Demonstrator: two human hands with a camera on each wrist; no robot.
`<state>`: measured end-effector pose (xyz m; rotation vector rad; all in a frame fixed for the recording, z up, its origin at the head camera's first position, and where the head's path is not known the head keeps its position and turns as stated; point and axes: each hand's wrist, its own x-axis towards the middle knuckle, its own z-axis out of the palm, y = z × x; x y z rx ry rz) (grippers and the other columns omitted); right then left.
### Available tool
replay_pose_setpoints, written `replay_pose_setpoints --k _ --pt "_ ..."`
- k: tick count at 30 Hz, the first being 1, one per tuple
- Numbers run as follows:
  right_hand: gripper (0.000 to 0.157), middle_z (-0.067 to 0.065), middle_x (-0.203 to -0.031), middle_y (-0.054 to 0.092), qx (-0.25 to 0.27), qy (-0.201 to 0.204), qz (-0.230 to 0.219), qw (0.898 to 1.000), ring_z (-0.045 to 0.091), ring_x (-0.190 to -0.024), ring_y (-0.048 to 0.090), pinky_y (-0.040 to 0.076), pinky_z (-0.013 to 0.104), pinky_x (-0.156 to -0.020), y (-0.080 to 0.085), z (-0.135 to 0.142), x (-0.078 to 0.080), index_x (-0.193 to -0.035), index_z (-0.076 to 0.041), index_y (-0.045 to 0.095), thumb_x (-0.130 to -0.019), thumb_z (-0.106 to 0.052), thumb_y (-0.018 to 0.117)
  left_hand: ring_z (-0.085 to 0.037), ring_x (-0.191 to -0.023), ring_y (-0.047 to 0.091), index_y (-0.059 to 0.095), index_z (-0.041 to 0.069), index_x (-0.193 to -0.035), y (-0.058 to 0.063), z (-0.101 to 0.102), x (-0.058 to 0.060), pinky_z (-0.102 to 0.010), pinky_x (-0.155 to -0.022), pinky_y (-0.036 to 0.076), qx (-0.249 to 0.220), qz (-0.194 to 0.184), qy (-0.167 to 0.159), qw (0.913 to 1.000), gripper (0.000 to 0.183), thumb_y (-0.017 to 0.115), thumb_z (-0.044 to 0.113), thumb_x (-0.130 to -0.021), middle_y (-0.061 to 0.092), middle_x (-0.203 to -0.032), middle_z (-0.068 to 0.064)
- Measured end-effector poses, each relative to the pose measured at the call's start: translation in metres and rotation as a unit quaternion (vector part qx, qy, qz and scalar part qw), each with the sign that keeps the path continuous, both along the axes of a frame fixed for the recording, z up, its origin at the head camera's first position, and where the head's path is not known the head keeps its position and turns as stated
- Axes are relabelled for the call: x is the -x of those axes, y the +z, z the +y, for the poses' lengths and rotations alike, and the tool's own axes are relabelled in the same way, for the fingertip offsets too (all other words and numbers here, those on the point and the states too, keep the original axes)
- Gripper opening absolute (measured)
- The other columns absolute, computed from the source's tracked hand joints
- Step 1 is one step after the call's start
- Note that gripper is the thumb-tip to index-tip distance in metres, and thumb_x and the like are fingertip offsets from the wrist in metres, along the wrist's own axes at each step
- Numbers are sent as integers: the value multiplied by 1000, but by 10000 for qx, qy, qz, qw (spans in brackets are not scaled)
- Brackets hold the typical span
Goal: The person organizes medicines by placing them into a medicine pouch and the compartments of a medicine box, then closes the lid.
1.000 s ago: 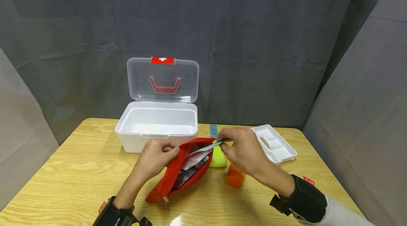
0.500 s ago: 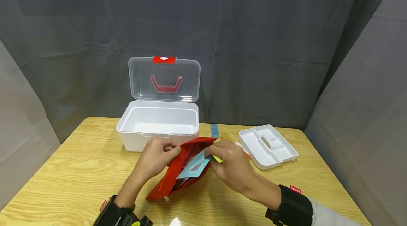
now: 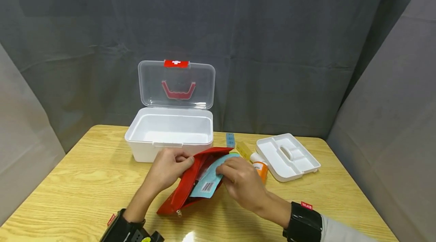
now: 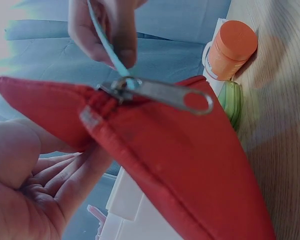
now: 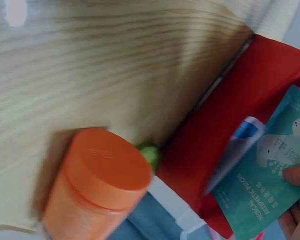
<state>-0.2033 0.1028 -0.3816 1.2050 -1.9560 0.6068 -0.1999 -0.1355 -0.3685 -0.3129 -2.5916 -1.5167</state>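
My left hand (image 3: 170,166) grips the upper left edge of a red zip pouch (image 3: 184,189), which is unzipped and tilted above the table. In the right wrist view, a teal sachet (image 5: 255,185) printed "Medical antipyretic patch" lies across the pouch's mouth. The thumb and fingers of my right hand (image 3: 243,183) pinch its upper right part. The sachet's lower end reaches into the opening; a white and blue packet (image 5: 235,150) shows beside it inside. A metal zip pull (image 4: 170,95) hangs at the pouch's near corner in the left wrist view.
Behind the pouch stands a white first-aid box (image 3: 136,147), its clear lid (image 3: 150,90) raised. To the right are an orange bottle (image 3: 260,171), a white compartment tray (image 3: 299,166), a yellow case (image 3: 243,150) and a blue pill organizer (image 3: 230,140). A green case (image 4: 232,104) lies near the bottle.
My right hand has moved left and down with the sachet, which has turned from edge-on to face-up over the pouch's mouth. The left hand and pouch have barely moved.
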Motion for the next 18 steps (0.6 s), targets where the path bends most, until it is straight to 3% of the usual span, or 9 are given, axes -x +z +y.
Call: replay_pose_setpoints --k 11,18 --pt "27 -3 -80 68 -148 -7 28 9999 15 -78 65 54 28 -76 -27 2 6 -83 -11 70 -69 10 61 -9 -57 64 77 4 -87 -1 2 1 -25 -53 55 17 120 22 9999 11 67 8 -91 73 -75 -2" --pt "21 -2 -82 71 -330 36 -200 9993 15 -82 67 54 29 -78 -35 -9 2 -85 -11 72 -74 7 67 -10 -56 64 76 4 -88 -1 1 1 -25 -53 56 -12 131 0 9999 11 67 8 -91 73 -76 -3"
